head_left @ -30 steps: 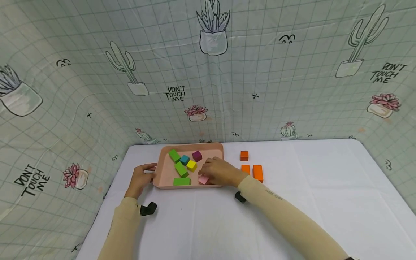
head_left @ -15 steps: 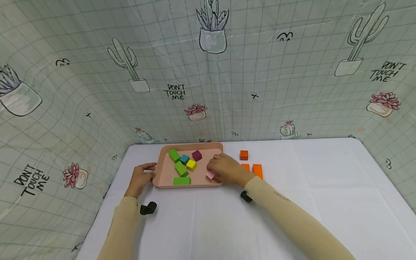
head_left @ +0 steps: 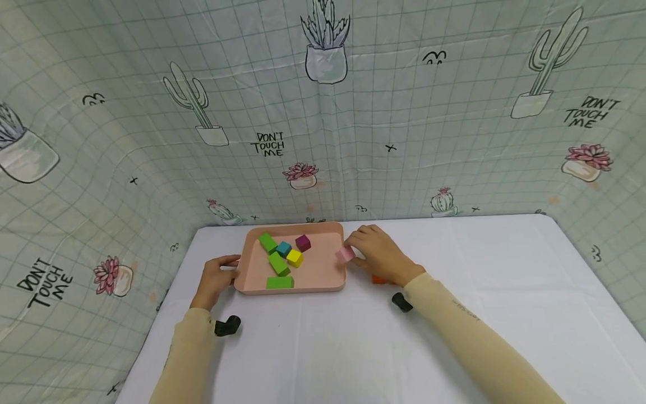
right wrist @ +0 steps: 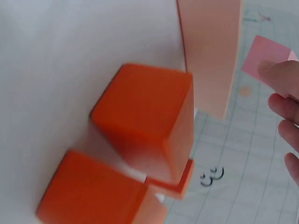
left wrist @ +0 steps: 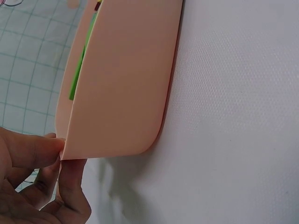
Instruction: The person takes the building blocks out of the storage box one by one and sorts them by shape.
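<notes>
Shallow peach-coloured rectangular tray (head_left: 323, 270) with rounded corners, lying flat, right side up, small pale pink cube-shaped block (head_left: 345, 255), pinched, tilted, raised at the tray's right end.

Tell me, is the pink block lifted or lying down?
Lifted: the right hand pinches the pink block, and the right wrist view shows it above the rim of the tray.

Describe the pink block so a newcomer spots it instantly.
On the white table, find the peach tray. At its right edge in the head view, the right hand pinches the pink block. It alone is pink and held, unlike the yellow block in the tray and the orange blocks outside it.
</notes>
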Action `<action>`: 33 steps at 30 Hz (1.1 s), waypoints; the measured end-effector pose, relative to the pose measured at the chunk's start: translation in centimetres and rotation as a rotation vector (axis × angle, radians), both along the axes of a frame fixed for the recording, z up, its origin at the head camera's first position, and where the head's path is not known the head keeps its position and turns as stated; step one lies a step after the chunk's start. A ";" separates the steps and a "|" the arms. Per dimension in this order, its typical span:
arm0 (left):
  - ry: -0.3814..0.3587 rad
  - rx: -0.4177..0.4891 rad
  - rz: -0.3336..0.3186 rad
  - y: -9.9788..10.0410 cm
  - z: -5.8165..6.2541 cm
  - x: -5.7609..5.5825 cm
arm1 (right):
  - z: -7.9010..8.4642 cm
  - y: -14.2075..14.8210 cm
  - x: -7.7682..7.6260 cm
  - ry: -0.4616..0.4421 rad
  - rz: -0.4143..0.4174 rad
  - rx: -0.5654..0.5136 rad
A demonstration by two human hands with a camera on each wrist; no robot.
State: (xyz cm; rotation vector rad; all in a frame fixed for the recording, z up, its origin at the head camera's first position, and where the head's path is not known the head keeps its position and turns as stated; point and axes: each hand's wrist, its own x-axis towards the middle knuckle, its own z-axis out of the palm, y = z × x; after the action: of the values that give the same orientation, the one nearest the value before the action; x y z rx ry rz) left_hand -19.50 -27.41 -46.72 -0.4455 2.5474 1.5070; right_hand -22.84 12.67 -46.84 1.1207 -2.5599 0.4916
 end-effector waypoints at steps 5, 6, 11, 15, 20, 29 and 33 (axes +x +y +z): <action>0.019 0.015 -0.022 -0.1 0.2 0.1 | -0.3 1.8 -0.3 0.009 -0.059 -0.038; 0.017 0.016 -0.022 0.0 0.3 0.1 | -0.3 2.3 -0.4 0.006 -0.074 -0.044; 0.020 0.018 -0.028 -0.2 0.2 -0.3 | -0.3 4.4 -0.6 -0.020 -0.159 -0.073; 0.028 0.014 -0.037 -0.4 0.0 -0.6 | -0.4 5.9 -0.9 -0.039 -0.206 -0.102; 0.032 0.012 -0.038 -0.4 0.0 -0.7 | -0.6 7.4 -1.0 -0.039 -0.241 -0.111; 0.013 0.008 -0.024 -0.4 0.0 -0.8 | -1.9 9.2 -1.2 -0.031 -0.309 -0.079; 0.006 0.006 -0.018 -0.5 0.0 -1.0 | -2.3 9.4 -1.3 -0.055 -0.323 -0.046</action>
State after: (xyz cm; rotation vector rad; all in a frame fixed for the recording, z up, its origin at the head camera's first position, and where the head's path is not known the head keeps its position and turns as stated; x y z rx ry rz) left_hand -20.46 -27.88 -46.67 -0.4165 2.5433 1.5116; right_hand -24.18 22.04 -49.10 0.6674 -2.6910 0.5011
